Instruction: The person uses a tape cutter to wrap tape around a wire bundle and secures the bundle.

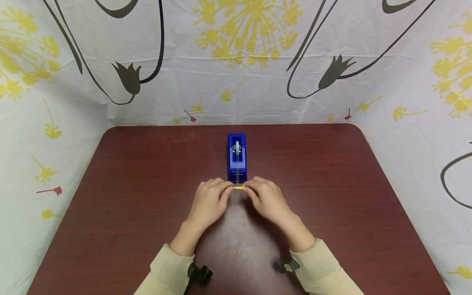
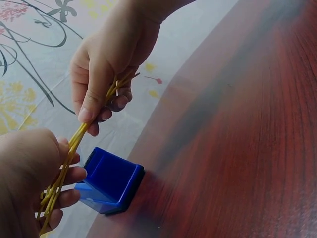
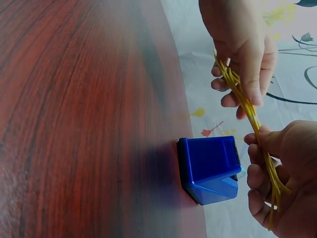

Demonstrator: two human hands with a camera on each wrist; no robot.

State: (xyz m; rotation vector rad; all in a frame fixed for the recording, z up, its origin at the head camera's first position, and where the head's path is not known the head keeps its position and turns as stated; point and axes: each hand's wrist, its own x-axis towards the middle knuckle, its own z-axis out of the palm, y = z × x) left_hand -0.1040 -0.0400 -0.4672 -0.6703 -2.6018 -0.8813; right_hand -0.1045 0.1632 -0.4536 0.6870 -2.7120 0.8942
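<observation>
Both hands pinch a thin bundle of yellow strands (image 2: pixel 74 141), held level just in front of a blue tape dispenser (image 1: pixel 237 164). My left hand (image 1: pixel 209 203) grips the bundle's left part between thumb and fingers. The right part is pinched by my right hand (image 1: pixel 268 200), a short gap away. Loose ends of the strands fan out past the fingers in the right wrist view. A clear strip of tape (image 1: pixel 237 174) runs from the dispenser's roll toward the bundle between the fingertips. The dispenser's serrated edge (image 3: pixel 237 151) faces the hands.
The dispenser stands on a dark red wood-grain table (image 1: pixel 147 164), toward its far side. A white sheet with yellow and grey flower prints (image 1: pixel 236 94) hangs behind and at the sides. Dark devices (image 1: pixel 200 273) are strapped at both wrists, by the beige sleeves (image 1: pixel 167 268).
</observation>
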